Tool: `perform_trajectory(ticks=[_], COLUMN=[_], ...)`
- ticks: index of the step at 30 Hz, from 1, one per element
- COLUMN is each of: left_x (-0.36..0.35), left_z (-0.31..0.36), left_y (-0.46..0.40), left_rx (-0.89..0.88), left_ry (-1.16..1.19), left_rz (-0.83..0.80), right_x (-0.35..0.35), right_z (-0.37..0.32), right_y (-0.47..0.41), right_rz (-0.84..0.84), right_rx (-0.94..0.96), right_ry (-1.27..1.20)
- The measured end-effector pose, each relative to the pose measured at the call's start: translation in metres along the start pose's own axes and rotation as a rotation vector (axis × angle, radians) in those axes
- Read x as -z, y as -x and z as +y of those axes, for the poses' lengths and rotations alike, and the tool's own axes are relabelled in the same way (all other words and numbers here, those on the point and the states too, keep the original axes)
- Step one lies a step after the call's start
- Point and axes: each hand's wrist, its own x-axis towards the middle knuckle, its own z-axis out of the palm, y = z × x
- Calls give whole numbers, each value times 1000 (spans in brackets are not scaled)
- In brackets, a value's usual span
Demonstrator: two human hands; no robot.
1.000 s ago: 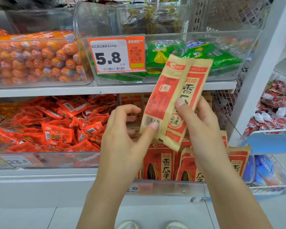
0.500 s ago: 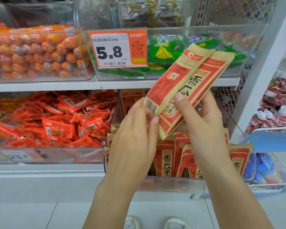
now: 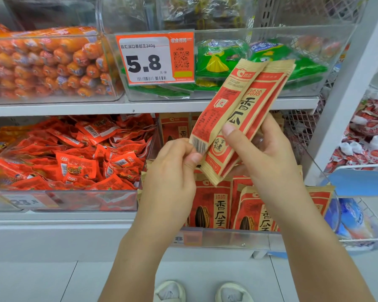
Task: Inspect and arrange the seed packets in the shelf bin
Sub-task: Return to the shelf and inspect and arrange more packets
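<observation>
Two seed packets (image 3: 240,118), tan and red, held tilted, tops leaning up-right, in front of upper shelf edge. Right hand (image 3: 264,158) grips both low down, thumb across front of rear packet, fingers behind. Left hand (image 3: 172,171) pinches barcode corner of front packet between thumb and forefinger. Directly below both hands: clear shelf bin (image 3: 227,238) with more seed packets standing upright, sunflower-seed print facing out. Above left hand: price tag (image 3: 148,59) reading 5.8. Left of left hand: bin of red snack sachets (image 3: 74,158).
</observation>
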Motion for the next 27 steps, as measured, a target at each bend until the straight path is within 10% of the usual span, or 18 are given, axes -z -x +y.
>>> perform_trajectory(ticks=[13,27], left_x=[13,13], left_z=[10,30], left_y=[2,2], left_rx=[153,182], left_ry=[274,384], left_rz=[-216,-273], right_x=[5,17], right_z=[2,25], right_y=[-3,18], right_rz=[-127,127], right_rx=[-108,-123], right_ry=[-138,-137])
